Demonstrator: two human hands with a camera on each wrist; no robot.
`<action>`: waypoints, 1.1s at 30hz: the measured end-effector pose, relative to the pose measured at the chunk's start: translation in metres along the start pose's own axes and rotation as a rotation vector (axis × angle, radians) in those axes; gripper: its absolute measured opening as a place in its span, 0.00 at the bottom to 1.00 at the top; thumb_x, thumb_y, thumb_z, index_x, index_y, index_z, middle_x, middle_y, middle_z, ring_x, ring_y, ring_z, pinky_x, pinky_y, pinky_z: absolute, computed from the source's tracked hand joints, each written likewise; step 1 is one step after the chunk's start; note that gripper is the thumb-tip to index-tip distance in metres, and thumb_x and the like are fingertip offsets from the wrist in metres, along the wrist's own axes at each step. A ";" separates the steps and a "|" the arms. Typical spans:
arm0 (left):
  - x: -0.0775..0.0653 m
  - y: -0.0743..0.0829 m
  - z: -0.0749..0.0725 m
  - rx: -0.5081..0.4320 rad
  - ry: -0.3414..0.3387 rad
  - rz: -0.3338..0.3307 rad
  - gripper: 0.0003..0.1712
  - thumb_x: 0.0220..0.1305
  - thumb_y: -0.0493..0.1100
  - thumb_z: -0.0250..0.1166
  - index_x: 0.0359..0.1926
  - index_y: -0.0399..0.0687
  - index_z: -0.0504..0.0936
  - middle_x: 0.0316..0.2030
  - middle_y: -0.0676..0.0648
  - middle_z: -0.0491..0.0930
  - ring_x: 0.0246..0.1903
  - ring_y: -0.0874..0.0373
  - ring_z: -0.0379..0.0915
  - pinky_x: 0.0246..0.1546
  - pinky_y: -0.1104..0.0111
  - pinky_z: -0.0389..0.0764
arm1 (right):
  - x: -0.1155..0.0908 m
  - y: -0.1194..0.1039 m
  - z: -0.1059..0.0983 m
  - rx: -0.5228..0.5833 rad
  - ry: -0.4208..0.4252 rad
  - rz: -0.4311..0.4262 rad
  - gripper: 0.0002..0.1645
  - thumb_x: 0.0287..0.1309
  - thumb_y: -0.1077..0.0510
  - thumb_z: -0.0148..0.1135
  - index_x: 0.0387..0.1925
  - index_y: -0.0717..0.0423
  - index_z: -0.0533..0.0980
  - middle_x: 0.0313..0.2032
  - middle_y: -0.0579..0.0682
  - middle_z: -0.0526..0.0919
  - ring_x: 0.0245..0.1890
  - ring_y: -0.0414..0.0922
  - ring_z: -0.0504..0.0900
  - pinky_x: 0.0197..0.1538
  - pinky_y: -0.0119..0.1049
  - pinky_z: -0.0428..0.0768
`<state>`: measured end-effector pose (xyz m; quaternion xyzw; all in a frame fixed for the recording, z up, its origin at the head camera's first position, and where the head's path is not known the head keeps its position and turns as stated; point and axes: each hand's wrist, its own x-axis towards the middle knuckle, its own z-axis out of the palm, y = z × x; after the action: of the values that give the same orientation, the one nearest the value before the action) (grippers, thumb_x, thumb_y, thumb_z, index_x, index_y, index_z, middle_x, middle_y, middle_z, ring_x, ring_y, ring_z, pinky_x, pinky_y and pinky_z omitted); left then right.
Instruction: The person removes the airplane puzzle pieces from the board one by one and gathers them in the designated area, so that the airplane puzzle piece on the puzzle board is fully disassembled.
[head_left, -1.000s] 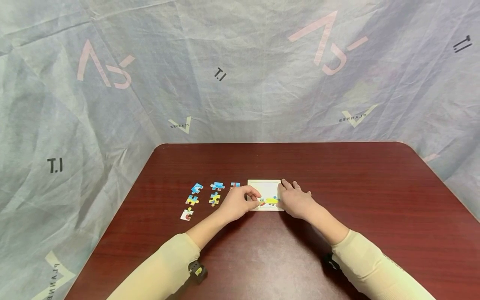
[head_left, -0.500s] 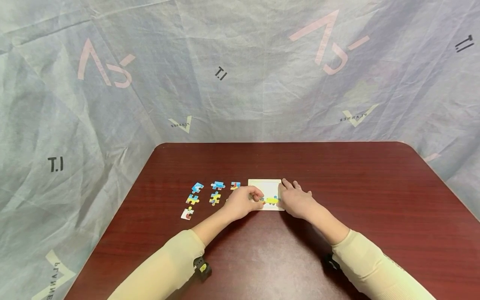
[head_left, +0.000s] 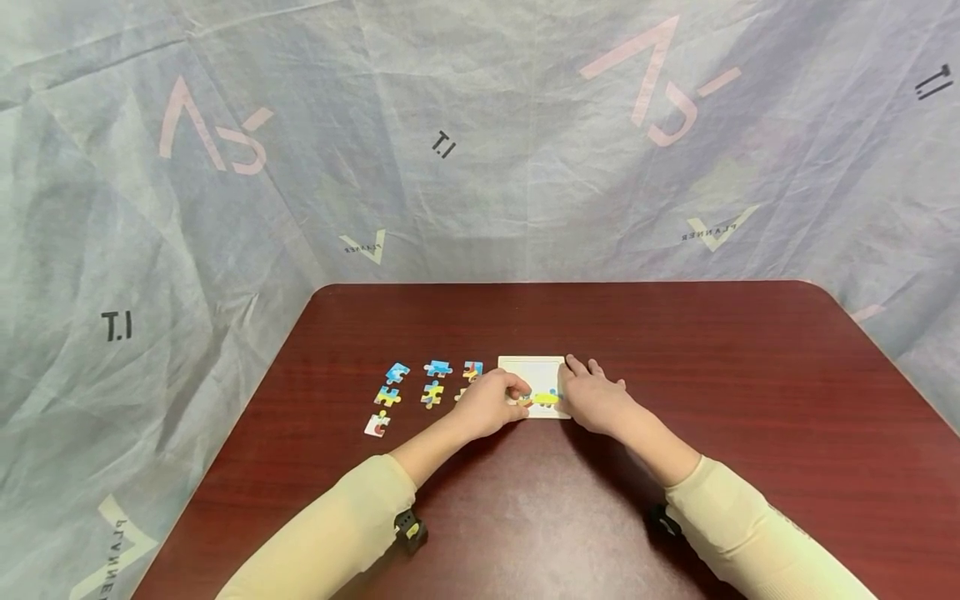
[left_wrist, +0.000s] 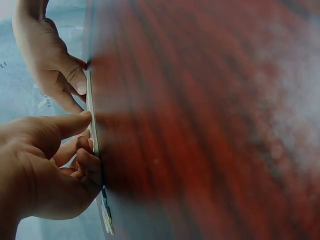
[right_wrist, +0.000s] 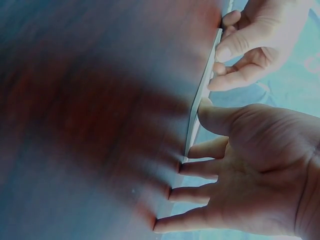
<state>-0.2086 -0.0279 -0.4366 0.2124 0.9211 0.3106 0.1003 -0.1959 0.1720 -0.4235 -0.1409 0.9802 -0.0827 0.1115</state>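
A small pale puzzle tray [head_left: 531, 360] lies on the table, and a yellow and blue piece of the picture [head_left: 546, 399] sits in its lower right part. At the tray's lower left, my left hand [head_left: 486, 405] pinches a puzzle piece [head_left: 525, 402] between thumb and fingers; the fingers hide most of it. My right hand [head_left: 597, 400] rests over the tray's right edge with its fingers extended. In the right wrist view, the right thumb [right_wrist: 215, 117] touches the tray [right_wrist: 192, 125] and the other fingertips reach the table beside it.
Several loose puzzle pieces lie left of the tray, among them a blue one [head_left: 438, 368], a yellow one [head_left: 432, 394] and a white and red one [head_left: 377, 425]. Some are partly behind the left hand. The dark red table [head_left: 675, 333] is backed by a grey cloth [head_left: 480, 200].
My left hand has moved slightly right over the tray, with the pinched puzzle piece closer to the yellow one. The right hand stays in place.
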 end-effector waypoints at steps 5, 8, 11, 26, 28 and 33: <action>0.001 0.001 0.000 0.002 -0.002 -0.008 0.14 0.60 0.43 0.76 0.47 0.50 0.87 0.37 0.53 0.76 0.36 0.61 0.71 0.41 0.67 0.74 | 0.000 0.001 -0.002 0.010 -0.007 0.007 0.38 0.71 0.51 0.62 0.71 0.68 0.62 0.74 0.67 0.58 0.70 0.73 0.58 0.53 0.78 0.68; 0.001 0.002 0.000 -0.005 -0.005 -0.018 0.14 0.61 0.43 0.75 0.48 0.50 0.87 0.37 0.53 0.76 0.37 0.60 0.71 0.41 0.66 0.74 | 0.000 0.001 -0.003 0.012 -0.008 0.009 0.38 0.71 0.52 0.62 0.71 0.68 0.62 0.74 0.67 0.58 0.70 0.73 0.58 0.53 0.78 0.67; 0.001 0.002 0.000 -0.010 -0.009 -0.024 0.14 0.61 0.44 0.75 0.47 0.51 0.86 0.37 0.54 0.76 0.37 0.60 0.71 0.41 0.66 0.74 | -0.001 0.001 -0.003 0.010 -0.010 0.008 0.38 0.71 0.52 0.62 0.71 0.68 0.62 0.74 0.67 0.58 0.70 0.73 0.58 0.53 0.78 0.68; 0.001 0.001 0.001 -0.033 0.024 0.011 0.14 0.59 0.41 0.77 0.43 0.52 0.81 0.35 0.53 0.76 0.34 0.60 0.70 0.38 0.66 0.73 | 0.000 0.001 -0.002 -0.010 -0.022 0.003 0.38 0.72 0.51 0.60 0.72 0.68 0.61 0.74 0.67 0.57 0.71 0.72 0.58 0.53 0.77 0.68; 0.000 0.001 0.002 -0.031 0.033 0.022 0.15 0.58 0.40 0.77 0.43 0.53 0.80 0.35 0.54 0.76 0.33 0.61 0.71 0.37 0.66 0.73 | 0.000 0.001 -0.002 -0.007 -0.024 0.007 0.38 0.72 0.51 0.60 0.73 0.67 0.61 0.74 0.67 0.57 0.71 0.72 0.57 0.54 0.78 0.67; -0.001 -0.001 0.004 -0.052 0.047 0.034 0.11 0.63 0.41 0.73 0.42 0.55 0.79 0.33 0.57 0.77 0.28 0.62 0.70 0.31 0.68 0.71 | 0.000 0.001 -0.002 -0.005 -0.031 0.007 0.38 0.72 0.51 0.61 0.73 0.68 0.61 0.74 0.67 0.57 0.71 0.72 0.57 0.54 0.77 0.68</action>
<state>-0.2067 -0.0271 -0.4404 0.2180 0.9109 0.3412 0.0788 -0.1968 0.1727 -0.4220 -0.1388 0.9791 -0.0776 0.1267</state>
